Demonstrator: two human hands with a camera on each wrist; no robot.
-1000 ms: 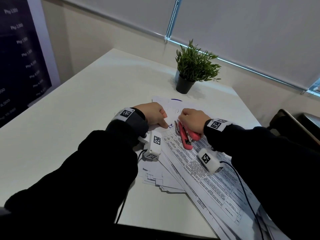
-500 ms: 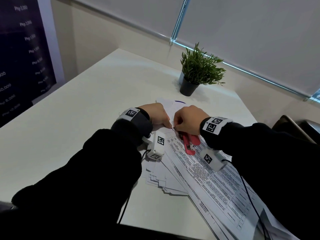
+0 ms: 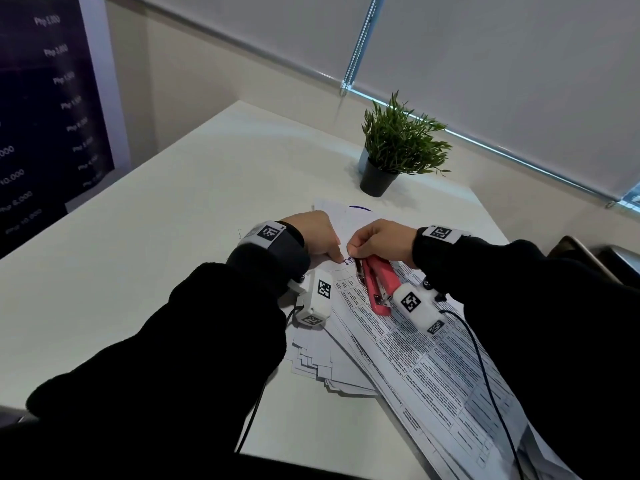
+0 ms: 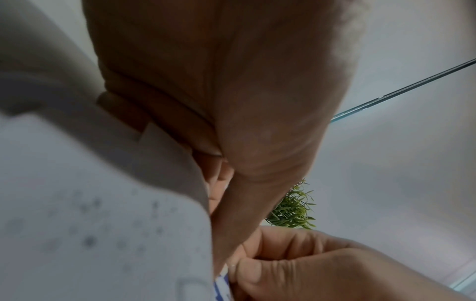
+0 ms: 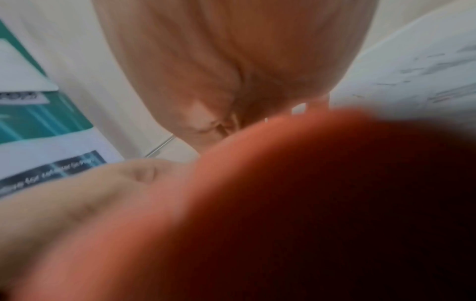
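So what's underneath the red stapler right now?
The stapler lies on a printed sheet atop a fanned pile of papers on the table. The right hand covers its front end, so what is beneath there cannot be seen.
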